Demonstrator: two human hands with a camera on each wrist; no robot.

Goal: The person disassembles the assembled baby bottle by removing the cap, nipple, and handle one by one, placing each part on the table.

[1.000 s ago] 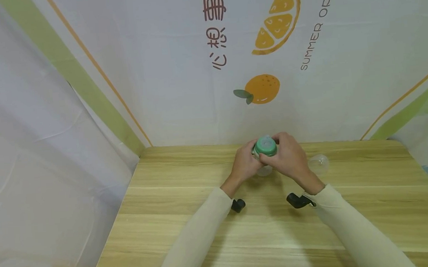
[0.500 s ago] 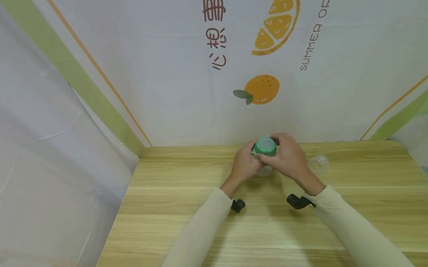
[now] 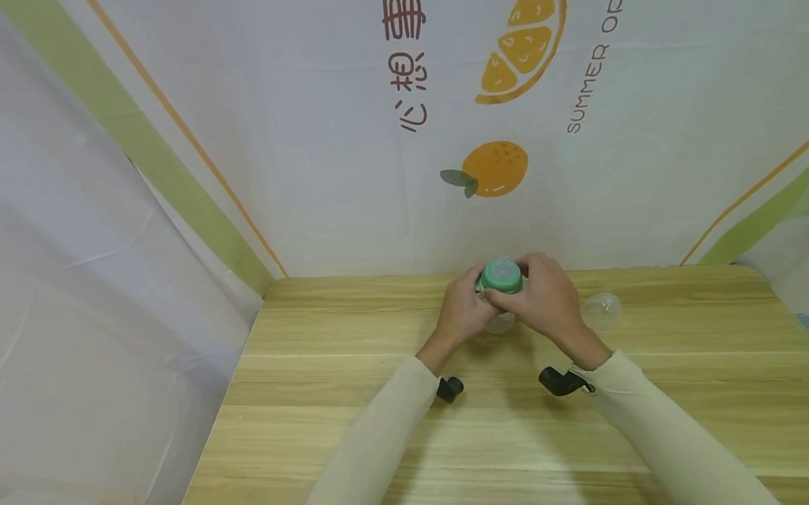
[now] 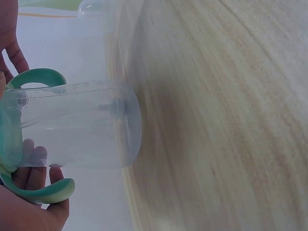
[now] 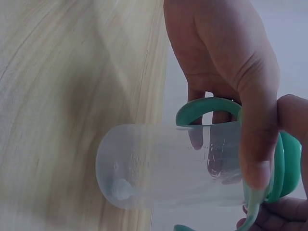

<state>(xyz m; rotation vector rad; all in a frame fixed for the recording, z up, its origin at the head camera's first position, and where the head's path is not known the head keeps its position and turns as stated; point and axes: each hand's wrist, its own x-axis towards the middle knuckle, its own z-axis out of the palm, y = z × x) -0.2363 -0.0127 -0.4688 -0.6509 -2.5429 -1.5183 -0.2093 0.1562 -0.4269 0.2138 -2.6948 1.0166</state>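
A clear baby bottle with green handles and measuring marks is held upright between both hands, its base close over the table. My left hand grips it near the top, thumb across the collar and fingers around a green handle. Fingers and thumb of my right hand hold the green cap at the bottle's top. Inside, a pale rounded lump shows near the base. The far side of the cap is partly hidden behind my fingers.
On the wooden table, a clear dome-shaped cover lies to the right of my right hand. A printed white curtain hangs behind the table's far edge. Black wrist devices stick out by both sleeves.
My right hand has turned and shifted very slightly at the cap. The left hand and the bottle stay in the same place.
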